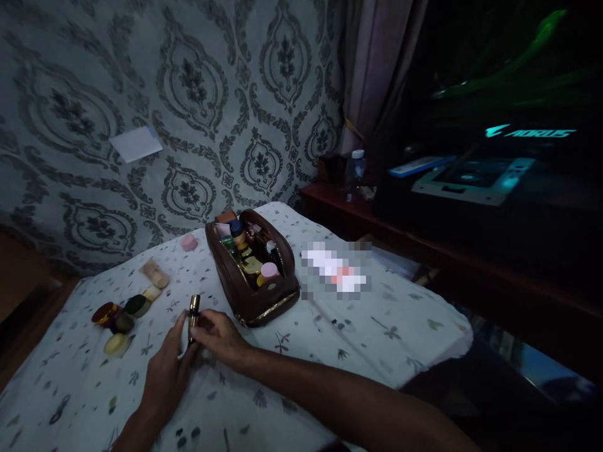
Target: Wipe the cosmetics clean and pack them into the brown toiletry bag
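Note:
My left hand (166, 367) and my right hand (219, 336) meet on the table, both closed round a small dark tube with a gold band (193, 311), perhaps a lipstick. Its top sticks up between my fingers. Just beyond my right hand stands an open brown leather pouch (254, 301) packed with several small cosmetic jars and tubes.
A floral white cloth (377, 326) covers the table. Left of my hands lie several small round jars (117, 317), a beige tube (154, 273) and a pink jar (188, 242). A blurred white item (336, 270) lies right of the pouch. A dark shelf with a bottle (357, 166) stands behind.

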### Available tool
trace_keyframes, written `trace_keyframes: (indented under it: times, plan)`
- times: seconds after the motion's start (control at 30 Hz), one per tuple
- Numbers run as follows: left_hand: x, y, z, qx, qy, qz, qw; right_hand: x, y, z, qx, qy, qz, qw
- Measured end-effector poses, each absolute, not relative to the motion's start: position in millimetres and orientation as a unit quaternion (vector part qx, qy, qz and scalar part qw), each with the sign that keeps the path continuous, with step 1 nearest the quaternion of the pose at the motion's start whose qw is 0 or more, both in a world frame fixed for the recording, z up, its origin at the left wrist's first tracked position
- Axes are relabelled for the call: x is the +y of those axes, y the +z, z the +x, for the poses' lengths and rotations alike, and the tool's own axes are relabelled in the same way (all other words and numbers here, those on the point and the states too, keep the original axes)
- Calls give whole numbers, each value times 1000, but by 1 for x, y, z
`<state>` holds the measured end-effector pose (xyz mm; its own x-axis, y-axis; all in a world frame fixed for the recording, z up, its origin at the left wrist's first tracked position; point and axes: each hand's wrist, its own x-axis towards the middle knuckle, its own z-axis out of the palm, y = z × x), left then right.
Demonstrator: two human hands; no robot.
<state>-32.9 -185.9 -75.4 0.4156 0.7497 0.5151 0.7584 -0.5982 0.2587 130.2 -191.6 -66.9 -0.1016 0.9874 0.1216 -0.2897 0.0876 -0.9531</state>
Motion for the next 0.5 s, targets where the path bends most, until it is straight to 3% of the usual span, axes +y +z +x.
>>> trace_keyframes:
  times: [0.3,0.5]
  plan:
    - [-192,-59,-27,-502,-305,-808,-47,-205,-48,135,-533,472,-435,551]
    - [-205,-51,-21,-509,-308,-796,-109,-220,-27,149,-614,400,-483,480]
